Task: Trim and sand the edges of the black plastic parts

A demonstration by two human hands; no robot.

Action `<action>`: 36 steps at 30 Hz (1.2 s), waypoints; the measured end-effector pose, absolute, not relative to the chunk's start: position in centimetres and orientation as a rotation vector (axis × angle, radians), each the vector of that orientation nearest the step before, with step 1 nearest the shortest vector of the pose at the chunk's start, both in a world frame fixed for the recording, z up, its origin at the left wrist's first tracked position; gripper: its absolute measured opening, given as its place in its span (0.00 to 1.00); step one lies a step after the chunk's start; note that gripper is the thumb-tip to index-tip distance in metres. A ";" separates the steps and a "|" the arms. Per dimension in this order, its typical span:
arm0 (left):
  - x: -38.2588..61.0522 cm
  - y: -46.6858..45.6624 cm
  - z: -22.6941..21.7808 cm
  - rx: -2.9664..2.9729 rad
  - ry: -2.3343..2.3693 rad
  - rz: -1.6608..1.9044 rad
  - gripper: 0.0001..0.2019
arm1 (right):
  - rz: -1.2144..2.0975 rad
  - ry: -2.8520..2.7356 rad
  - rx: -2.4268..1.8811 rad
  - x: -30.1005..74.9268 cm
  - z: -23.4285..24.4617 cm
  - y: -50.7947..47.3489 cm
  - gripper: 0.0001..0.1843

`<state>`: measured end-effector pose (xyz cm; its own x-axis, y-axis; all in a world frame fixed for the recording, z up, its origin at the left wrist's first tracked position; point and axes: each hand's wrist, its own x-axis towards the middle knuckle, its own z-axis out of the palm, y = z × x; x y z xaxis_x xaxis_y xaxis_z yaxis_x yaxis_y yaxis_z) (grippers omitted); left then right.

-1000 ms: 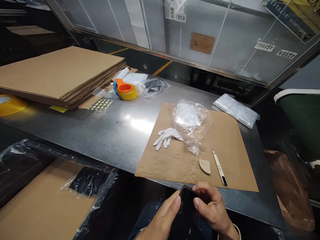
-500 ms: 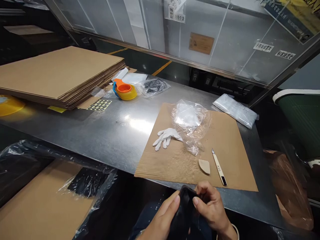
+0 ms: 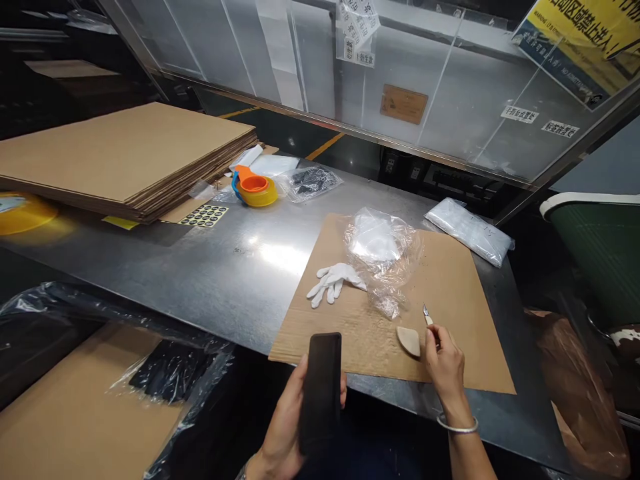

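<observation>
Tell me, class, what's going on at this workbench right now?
At the near edge of a metal table, a person's left hand holds a long black piece. The right hand has its fingers on the handle of a small pale knife, its blade pointing away; whether it is clear of the cardboard sheet is hard to tell. Beside that hand lies a beige, fan-shaped piece. Farther back on the cardboard are a white glove and a crumpled clear bag.
</observation>
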<state>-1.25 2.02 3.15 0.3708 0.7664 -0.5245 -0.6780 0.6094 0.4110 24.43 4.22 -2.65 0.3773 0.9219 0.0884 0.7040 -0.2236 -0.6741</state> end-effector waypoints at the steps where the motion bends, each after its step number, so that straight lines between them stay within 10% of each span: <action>1: -1.3 2.1 3.2 0.132 0.739 0.943 0.18 | 0.370 -1.418 -2.041 24.9 -2.8 4.4 0.18; 15: -1.0 3.8 3.7 -0.099 0.721 0.999 0.20 | 0.314 -1.529 -2.306 28.4 -4.2 4.9 0.08; 36: -0.8 3.6 4.5 -0.150 0.981 1.273 0.25 | 1.829 -1.614 -1.450 13.9 4.5 -2.8 0.23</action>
<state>-0.79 3.63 4.46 -0.0340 0.7291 -0.6836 -0.8468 0.3423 0.4072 13.87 -2.76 4.46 -0.4438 0.7609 -0.4734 0.3752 -0.3220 -0.8692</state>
